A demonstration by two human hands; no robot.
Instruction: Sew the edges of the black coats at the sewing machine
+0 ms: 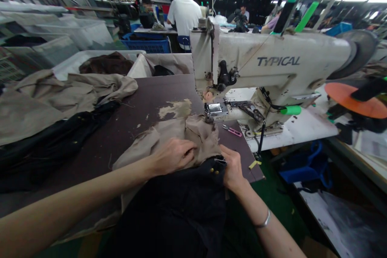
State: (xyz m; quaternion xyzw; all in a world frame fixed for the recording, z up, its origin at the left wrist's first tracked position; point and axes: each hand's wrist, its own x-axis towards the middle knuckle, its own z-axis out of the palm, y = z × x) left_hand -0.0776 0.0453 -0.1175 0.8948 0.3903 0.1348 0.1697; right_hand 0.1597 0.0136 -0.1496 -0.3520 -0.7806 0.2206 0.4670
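My left hand lies with curled fingers on a crumpled beige cloth, gathering it at the table's near edge. My right hand pinches the edge of a black garment, where small brass studs show, and beige cloth runs up beside it. Just ahead of both hands stands the metal presser foot of a cream "TYPICAL" sewing machine. Pink-handled thread snips lie to the right of the cloth. The needle area is partly hidden.
A dark brown tabletop holds more beige and black cloth at left. White bins with brown cloth stand behind it. A co-worker in a white shirt sits beyond blue crates. An orange disc is at right.
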